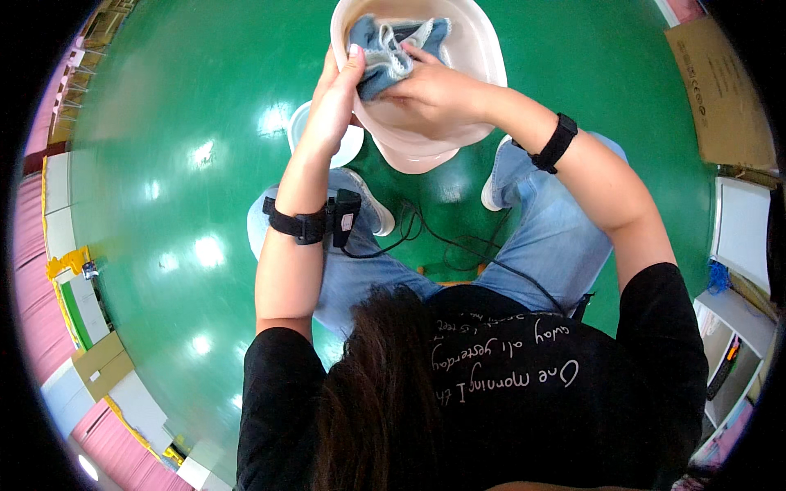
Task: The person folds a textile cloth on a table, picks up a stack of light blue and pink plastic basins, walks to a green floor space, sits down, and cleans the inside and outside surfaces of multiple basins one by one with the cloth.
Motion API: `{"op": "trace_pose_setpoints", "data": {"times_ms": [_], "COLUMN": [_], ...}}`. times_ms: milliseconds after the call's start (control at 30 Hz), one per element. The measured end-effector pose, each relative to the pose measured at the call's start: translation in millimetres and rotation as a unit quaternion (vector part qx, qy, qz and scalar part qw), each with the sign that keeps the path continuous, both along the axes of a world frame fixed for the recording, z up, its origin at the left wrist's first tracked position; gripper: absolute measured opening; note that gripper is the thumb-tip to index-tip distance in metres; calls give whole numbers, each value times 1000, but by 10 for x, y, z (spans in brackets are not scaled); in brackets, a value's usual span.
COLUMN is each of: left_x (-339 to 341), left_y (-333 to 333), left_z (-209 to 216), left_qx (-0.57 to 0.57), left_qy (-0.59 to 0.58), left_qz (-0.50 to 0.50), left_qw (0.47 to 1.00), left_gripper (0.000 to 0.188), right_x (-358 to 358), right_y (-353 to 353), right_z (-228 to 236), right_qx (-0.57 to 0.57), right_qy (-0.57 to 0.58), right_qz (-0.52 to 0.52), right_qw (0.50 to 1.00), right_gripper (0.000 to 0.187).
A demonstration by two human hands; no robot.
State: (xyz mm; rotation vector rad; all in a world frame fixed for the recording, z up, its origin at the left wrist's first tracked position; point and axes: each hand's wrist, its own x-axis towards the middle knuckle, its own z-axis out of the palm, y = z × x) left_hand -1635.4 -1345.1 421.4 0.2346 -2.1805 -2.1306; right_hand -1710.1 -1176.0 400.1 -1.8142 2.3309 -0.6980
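A pale pink plastic basin point(483, 49) stands tilted in front of me at the top of the view. Bunched inside it is a blue-grey cloth point(381, 74) with white frilled edging. My left hand point(334, 102) is at the basin's left rim, its thumb pressed on the cloth; its other fingers are mostly hidden. From the right, my right hand point(438, 88) reaches into the basin and grips the cloth, thumb on top and fingers largely under the folds.
A white round tub point(350, 149) sits partly behind my left wrist, beside the basin. Black cables point(417, 225) trail between my feet on the green floor point(180, 106). A cardboard box point(720, 94) and a white shelf unit point(729, 352) stand at the right.
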Motion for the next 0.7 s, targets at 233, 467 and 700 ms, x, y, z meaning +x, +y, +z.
{"op": "trace_pose_setpoints", "data": {"times_ms": [233, 467, 700], "left_x": [87, 66, 6], "left_y": [-97, -142, -13], "left_z": [155, 161, 211], "left_qx": [6, 47, -46], "left_qy": [-86, -32, -50], "left_qz": [38, 41, 76], "left_qw": [996, 998, 995], "left_gripper": [64, 65, 68], "right_x": [97, 6, -237], "right_y": [-61, -46, 163], "right_z": [12, 140, -65], "right_qx": [-4, 69, 108], "right_qy": [-86, -5, 110], "right_qz": [48, 21, -140], "right_qw": [995, 997, 978], "right_gripper": [19, 10, 11]}}
